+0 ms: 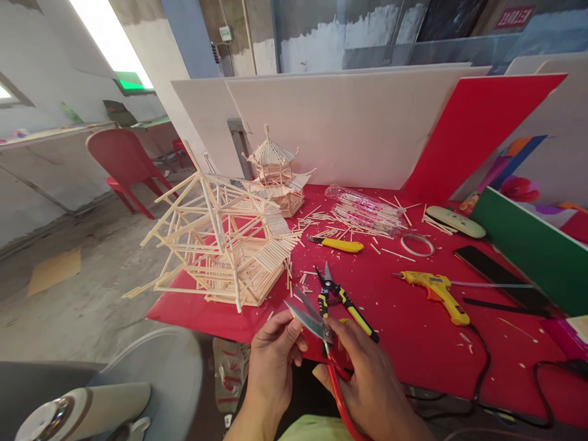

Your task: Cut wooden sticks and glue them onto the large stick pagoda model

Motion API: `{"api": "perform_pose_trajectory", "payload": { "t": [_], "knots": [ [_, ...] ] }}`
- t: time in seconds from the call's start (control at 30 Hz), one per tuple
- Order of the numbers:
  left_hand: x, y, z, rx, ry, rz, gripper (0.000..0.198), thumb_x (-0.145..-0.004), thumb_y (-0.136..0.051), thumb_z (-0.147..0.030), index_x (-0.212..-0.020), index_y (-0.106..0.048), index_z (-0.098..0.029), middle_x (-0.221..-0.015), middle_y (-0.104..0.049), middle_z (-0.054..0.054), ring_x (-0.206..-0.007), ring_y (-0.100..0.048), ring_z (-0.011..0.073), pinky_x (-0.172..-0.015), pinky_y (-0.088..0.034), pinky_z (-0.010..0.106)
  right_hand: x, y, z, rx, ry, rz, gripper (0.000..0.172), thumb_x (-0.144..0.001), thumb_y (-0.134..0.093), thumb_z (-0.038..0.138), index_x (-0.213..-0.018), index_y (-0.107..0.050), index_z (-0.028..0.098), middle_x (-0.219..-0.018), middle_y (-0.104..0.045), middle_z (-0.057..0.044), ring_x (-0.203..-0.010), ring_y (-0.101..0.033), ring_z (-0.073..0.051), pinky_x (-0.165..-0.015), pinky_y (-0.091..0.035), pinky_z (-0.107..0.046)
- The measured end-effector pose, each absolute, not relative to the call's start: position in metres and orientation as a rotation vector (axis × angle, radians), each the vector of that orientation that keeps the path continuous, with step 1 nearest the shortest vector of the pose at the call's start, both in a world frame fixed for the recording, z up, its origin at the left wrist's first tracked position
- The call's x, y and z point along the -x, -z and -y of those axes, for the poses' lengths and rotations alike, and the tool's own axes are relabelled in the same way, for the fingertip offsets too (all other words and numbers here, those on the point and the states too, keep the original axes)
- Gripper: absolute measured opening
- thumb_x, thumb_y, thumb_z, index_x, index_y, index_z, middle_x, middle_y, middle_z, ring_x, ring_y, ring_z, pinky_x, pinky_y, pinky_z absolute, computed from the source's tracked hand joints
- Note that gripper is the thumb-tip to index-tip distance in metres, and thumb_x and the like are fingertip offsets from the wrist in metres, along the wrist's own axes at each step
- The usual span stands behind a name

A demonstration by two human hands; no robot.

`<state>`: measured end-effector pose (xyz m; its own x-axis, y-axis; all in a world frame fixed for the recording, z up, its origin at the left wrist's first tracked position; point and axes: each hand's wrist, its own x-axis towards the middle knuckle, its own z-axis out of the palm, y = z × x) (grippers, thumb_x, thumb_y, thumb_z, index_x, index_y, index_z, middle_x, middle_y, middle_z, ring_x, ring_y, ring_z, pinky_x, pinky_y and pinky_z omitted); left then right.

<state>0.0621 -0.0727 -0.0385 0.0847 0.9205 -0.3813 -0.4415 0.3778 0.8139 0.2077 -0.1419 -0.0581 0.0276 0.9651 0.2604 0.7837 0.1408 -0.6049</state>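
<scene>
My right hand (365,373) grips a pair of scissors (337,392) by their red handles, the blades pointing up and left, parted. Beside the blade tips, my left hand (275,349) is closed with thumb and forefinger pinched; what they hold is too small to make out. Just beyond the scissors lie pruning shears (344,300) with yellow and black handles. To the left stands a half-built pagoda model (220,245) of thin wooden sticks, its roof frame open. Behind it is a smaller finished stick pagoda (274,168).
On the red tabletop (367,392) lie a yellow utility knife (340,244), a bag of sticks (367,211), a tape roll (417,245), a glue gun (436,291) with its cord and a dark phone (498,275). White boards (344,128) stand behind. A round stool (169,373) holds a thermos (92,410).
</scene>
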Motion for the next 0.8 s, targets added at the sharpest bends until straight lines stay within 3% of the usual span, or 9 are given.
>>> {"api": "perform_pose_trajectory", "payload": {
  "t": [0.13,0.23,0.47,0.6,0.8],
  "knots": [
    [-0.06,0.036,0.07,-0.502,-1.091,-1.023,0.037,-0.055,-0.092,-0.029,-0.081,-0.072,-0.012,-0.05,-0.06,-0.003,-0.041,-0.048,0.0055,-0.035,-0.033,0.013,-0.21,0.055,0.141,1.699,-0.388,1.769,0.057,-0.086,-0.064,0.03,-0.137,-0.04,0.023,-0.108,-0.06,-0.01,-0.098,-0.062,-0.027,-0.079,-0.056,-0.042],
    [-0.058,0.032,0.067,-0.238,-1.009,-0.957,0.039,-0.051,-0.092,-0.02,-0.078,-0.065,-0.014,-0.055,-0.059,-0.006,-0.037,-0.044,0.0032,-0.03,-0.025,0.011,-0.211,0.055,0.141,1.686,-0.368,1.763,0.056,-0.086,-0.064,0.029,-0.137,-0.041,0.023,-0.107,-0.06,-0.01,-0.098,-0.062,-0.027,-0.079,-0.056,-0.041],
    [-0.054,0.025,0.066,0.135,-0.902,-0.779,0.017,-0.076,-0.065,-0.001,-0.074,-0.055,-0.014,-0.055,-0.05,-0.006,-0.041,-0.046,0.0036,-0.033,-0.028,0.01,-0.208,0.059,0.146,1.703,-0.149,1.867,0.07,-0.078,-0.076,0.038,-0.138,-0.043,0.023,-0.096,-0.054,-0.008,-0.086,-0.06,-0.028,-0.068,-0.054,-0.041],
    [-0.052,0.022,0.068,0.176,-0.84,-0.758,0.022,-0.082,-0.056,-0.001,-0.068,-0.049,-0.016,-0.051,-0.043,-0.007,-0.038,-0.04,0.003,-0.034,-0.025,0.01,-0.206,0.058,0.146,1.705,-0.143,1.887,0.07,-0.077,-0.077,0.038,-0.137,-0.044,0.024,-0.095,-0.054,-0.007,-0.086,-0.06,-0.027,-0.067,-0.053,-0.041],
    [-0.051,0.025,0.072,0.115,-0.728,-0.699,0.028,-0.074,-0.069,-0.008,-0.066,-0.044,-0.018,-0.051,-0.037,-0.011,-0.035,-0.032,0.0017,-0.042,-0.034,0.019,-0.204,0.06,0.146,1.679,-0.173,1.888,0.066,-0.079,-0.069,0.027,-0.139,-0.04,0.022,-0.095,-0.055,-0.008,-0.086,-0.06,-0.027,-0.066,-0.053,-0.04]
  ]
}}
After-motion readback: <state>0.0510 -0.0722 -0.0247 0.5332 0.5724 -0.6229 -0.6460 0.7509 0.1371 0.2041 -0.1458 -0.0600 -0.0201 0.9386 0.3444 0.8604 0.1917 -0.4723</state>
